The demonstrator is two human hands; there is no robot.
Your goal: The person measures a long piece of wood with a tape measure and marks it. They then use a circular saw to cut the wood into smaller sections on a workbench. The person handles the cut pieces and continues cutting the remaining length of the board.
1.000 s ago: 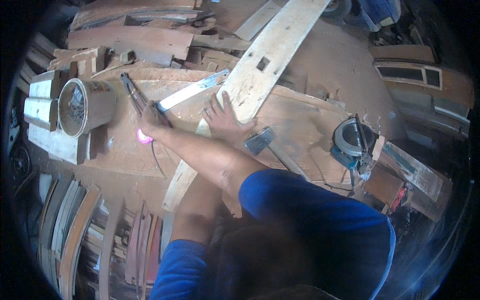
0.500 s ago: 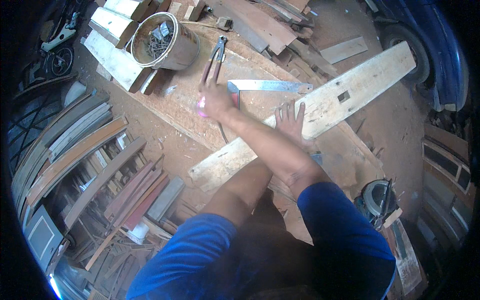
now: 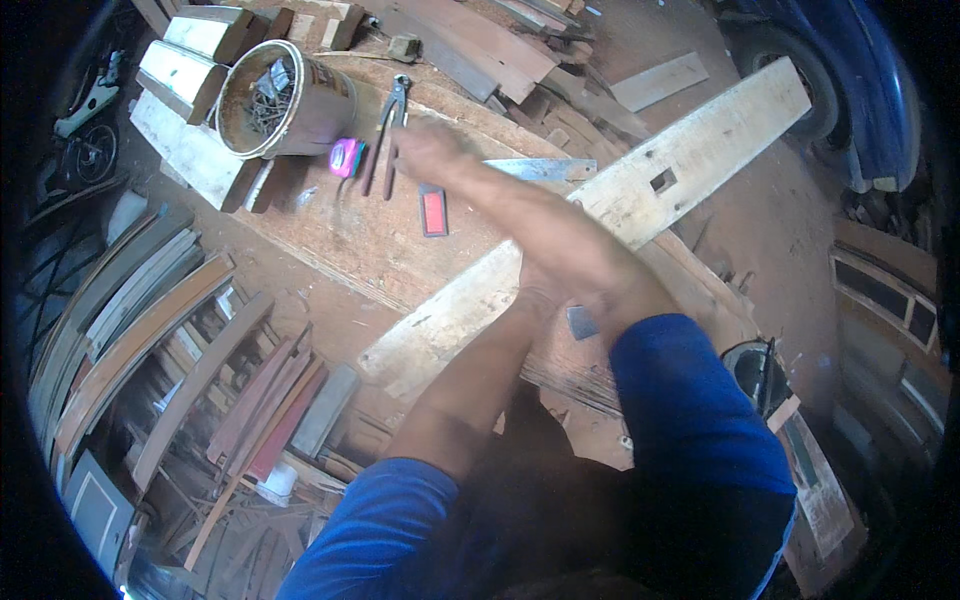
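My right hand (image 3: pixel 432 152) is over the workbench, beside pincers (image 3: pixel 388 135) with long handles; its fingers are smeared by motion. Beyond my right forearm lies a flat metal blade (image 3: pixel 545 169). A red block with a dark edge (image 3: pixel 433 212) rests below my right hand and may be the handle of that blade; the join is hidden. Between the pincers and the bucket sits a pink tape measure (image 3: pixel 347 158). My left arm reaches to the long pale plank (image 3: pixel 450 320), which has a square hole. My right forearm covers my left hand, so its fingers do not show.
A bucket of nails (image 3: pixel 290 100) stands at the back left beside stacked timber (image 3: pixel 180 125). Loose boards (image 3: pixel 470 50) lie at the back. A blue vehicle (image 3: pixel 850 90) is by the plank's far end. Wood pieces (image 3: pixel 200 350) crowd the left floor.
The pink tape measure has moved away from me toward the bucket and is apart from my right hand. My right hand has moved farther out. My left hand has gone from sight behind my right forearm.
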